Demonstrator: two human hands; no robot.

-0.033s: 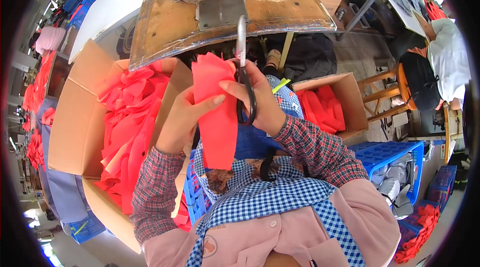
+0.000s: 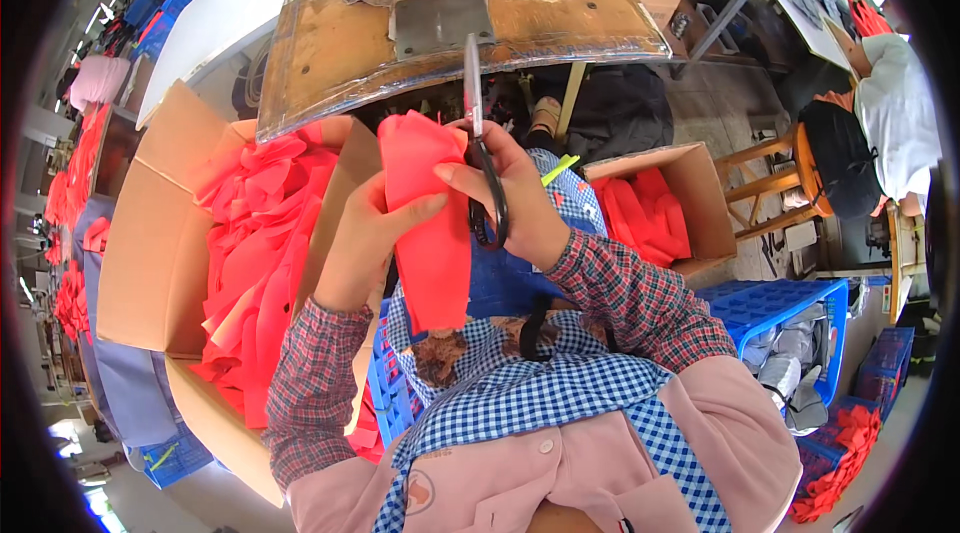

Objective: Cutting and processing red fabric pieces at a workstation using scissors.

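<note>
Since the earlier frame nothing has moved: both hands, the fabric piece and the scissors keep the same positions.

Nearest the camera is the person's torso, in a pink garment over a blue-and-white checked apron (image 2: 520,403), with two plaid sleeves rising from it.

One red fabric piece (image 2: 428,223) hangs upright in front of the chest and serves as the landmark here. The left hand (image 2: 365,233) grasps it at its left edge, thumb across the front. The right hand (image 2: 510,193) touches its upper right edge and is closed around the black handles of one pair of scissors (image 2: 478,113). The blades point straight up just right of the fabric piece's top. Whether the blades are parted cannot be told.

Two open cardboard boxes flank the fabric piece. The large cardboard box (image 2: 150,253) to its left is heaped with red fabric pieces. The small cardboard box (image 2: 700,183) to its right holds a smaller stack.

Lower right of the fabric piece stands one blue plastic crate (image 2: 770,303).

Beyond the fabric piece, a worn wooden sewing table (image 2: 560,18) with a metal plate (image 2: 440,18) spans the view. The scissor blades overlap its front edge.

Far right, another person (image 2: 890,113) sits on a wooden stool (image 2: 770,183).
</note>
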